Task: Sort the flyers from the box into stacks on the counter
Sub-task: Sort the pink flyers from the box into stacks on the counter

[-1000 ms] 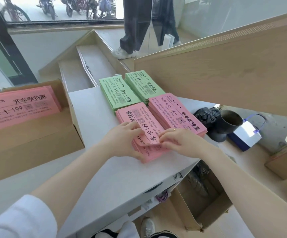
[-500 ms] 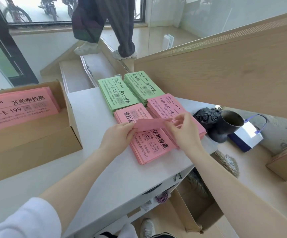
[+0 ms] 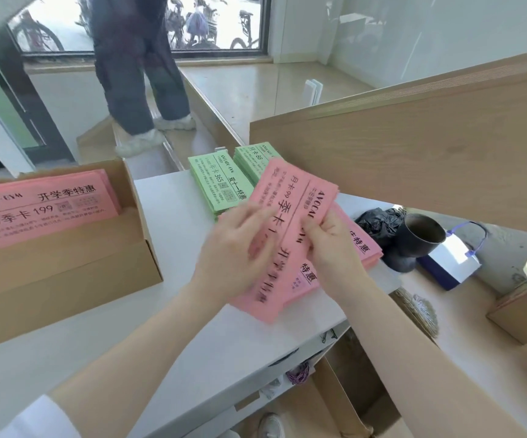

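Both my hands hold a pink flyer [image 3: 290, 197] lifted above the counter [image 3: 173, 295], printed side facing me. My left hand [image 3: 240, 248] grips its left edge and my right hand [image 3: 328, 241] pinches its right edge. Under it lie two pink stacks, one [image 3: 303, 279] near me and one [image 3: 363, 245] to the right. Two green stacks [image 3: 218, 181] sit behind them, the right one [image 3: 252, 156] partly hidden by the lifted flyer. A cardboard box [image 3: 66, 267] at the left holds more pink flyers [image 3: 41, 207].
A wooden panel [image 3: 413, 153] rises at the right behind the stacks. A dark cup [image 3: 420, 238], a black bag [image 3: 376, 219] and a blue-white box [image 3: 448, 263] stand right of the counter. A person's legs [image 3: 142, 90] are on the steps beyond.
I have raised the pink flyer off the near pink stack and turned it up toward me. The person behind has walked left along the steps.
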Available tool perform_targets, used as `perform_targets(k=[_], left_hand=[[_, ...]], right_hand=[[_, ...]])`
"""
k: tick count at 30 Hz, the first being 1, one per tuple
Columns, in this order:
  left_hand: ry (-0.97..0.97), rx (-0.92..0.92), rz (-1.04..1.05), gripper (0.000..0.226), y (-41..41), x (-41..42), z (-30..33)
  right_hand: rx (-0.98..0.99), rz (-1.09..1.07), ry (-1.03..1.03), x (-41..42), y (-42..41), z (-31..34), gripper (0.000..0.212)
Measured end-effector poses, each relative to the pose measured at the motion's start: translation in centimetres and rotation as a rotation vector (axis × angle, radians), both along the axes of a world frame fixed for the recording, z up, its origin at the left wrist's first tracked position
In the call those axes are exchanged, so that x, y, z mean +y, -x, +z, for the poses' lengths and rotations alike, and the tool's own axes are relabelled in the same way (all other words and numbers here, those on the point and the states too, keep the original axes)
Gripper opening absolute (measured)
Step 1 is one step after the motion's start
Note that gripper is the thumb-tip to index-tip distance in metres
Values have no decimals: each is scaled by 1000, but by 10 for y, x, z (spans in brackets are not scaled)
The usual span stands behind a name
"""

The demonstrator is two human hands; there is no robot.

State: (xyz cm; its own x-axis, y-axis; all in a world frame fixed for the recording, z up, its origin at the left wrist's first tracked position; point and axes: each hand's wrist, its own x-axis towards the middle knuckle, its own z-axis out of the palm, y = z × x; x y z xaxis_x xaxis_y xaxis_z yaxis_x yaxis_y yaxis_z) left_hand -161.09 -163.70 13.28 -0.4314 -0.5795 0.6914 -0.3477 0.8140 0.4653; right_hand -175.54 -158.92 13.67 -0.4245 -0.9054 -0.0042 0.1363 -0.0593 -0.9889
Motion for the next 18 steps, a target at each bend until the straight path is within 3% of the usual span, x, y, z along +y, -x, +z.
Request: perform_targets(k=[1,3,5,6,9,12,18], left_hand=[[-96,49,107,37,-4,-3,0],[-554,86,159,41,-8,-4,5],[-1059,135,0,32,-2,-6,3],[-1183,177,-56,30,1,-8,0],[-1212,216,-33,26,7,-16,-10],[-1066,25,118,22,13,-27,-28],[-916,-76,292,28,19,-40,-38]], right_hand=[[-44,8,-34,-3,7,0,23],[-128,43,-82,-10,19,2,29],[-83,44,-151,-19,25,0,30],[-19,24,-199,-26,27,-4,30],[282,14,-309,-46,30,-15,27],[587,97,-396,-65,30,-20,32],[772,216,-394,-89,28,-19,34]])
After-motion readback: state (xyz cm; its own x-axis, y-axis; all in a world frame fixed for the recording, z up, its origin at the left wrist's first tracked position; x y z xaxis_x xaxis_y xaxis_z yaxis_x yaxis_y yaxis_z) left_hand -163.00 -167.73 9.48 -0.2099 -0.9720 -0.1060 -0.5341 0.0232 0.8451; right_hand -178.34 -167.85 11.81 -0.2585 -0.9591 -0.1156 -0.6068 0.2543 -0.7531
